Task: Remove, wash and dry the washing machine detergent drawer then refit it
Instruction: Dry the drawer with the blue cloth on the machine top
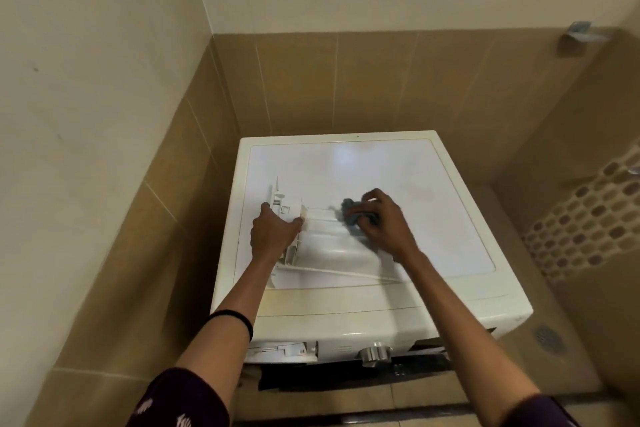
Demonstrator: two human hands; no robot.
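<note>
Step in hand: drying, as I judge it. The drawer is out of the machine, no water shows, and a cloth is on it.
Drawer: the white plastic detergent drawer [329, 243] lies on the flat lid of the cream-white front-loading washing machine [415, 177], toward 8 o'clock from the lid's middle, with its upright end piece at its 10 o'clock corner.
Left hand: the left hand [273, 232] is at the drawer's 9 o'clock side, fingers curled over the wall there to grip and steady it.
Right hand: the right hand [384, 222] is at the drawer's 2 o'clock corner, fingers bunched round a crumpled grey-blue cloth [353, 211] and pressing it onto the plastic.
Cloth contact: it touches the drawer's far right edge. Whether it reaches inside a compartment I cannot tell.
Slot: the open white drawer housing [280, 350] shows on the machine's front at 7 o'clock, left of the round chrome dial [375, 354]. No drawer is in it.
Progress: removal done, refitting not yet done. How dry the drawer is cannot be read.
Next move calls for: working the cloth across the remaining surfaces and into the compartments, with the left hand bracing or turning the drawer. Then line it up squarely with the housing and slide it in level.
Risk: the smooth lid may let the drawer skid under a hard wipe.
</note>
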